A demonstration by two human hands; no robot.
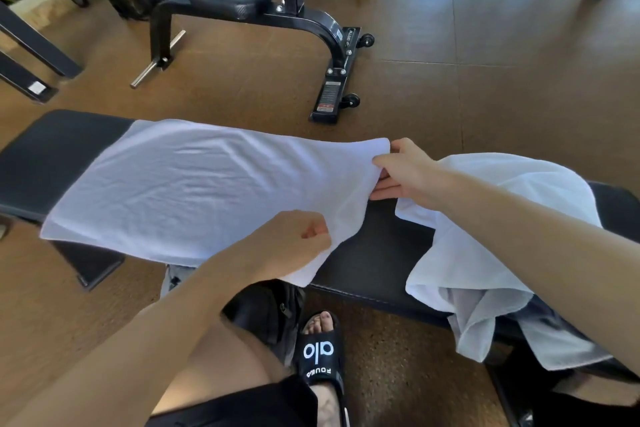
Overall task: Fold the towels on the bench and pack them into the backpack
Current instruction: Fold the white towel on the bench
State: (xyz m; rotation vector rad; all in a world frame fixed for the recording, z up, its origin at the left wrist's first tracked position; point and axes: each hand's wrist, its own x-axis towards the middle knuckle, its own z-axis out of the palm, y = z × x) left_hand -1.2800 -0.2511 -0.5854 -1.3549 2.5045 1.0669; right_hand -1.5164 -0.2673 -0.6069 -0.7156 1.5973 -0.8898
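The black padded bench [374,253] runs across the view from left to right and carries everything that matters here. Spread flat over its left half lies a white towel [180,184], smoothed out with only faint creases, its near edge hanging a little past the padding. On the right half sits a second towel [491,236], bunched in a loose heap that droops over the near side toward the floor; it looks not yet folded. Under the bench, by the person's knee, a dark bag shows, probably the backpack [266,308], though most of it is hidden. The right hand [401,170] pinches the far right corner of the flat towel, thumb on top and fingers below, lifting it slightly. The left hand [294,239] has curled fingers gripping the near right corner. The cloth looks light, thin and limp, so it should sag wherever it is unsupported and will not hold a crease by itself. Taking it at both corners of one short edge, as here, seems the sound hold for carrying that edge over to the opposite end and laying it down evenly.
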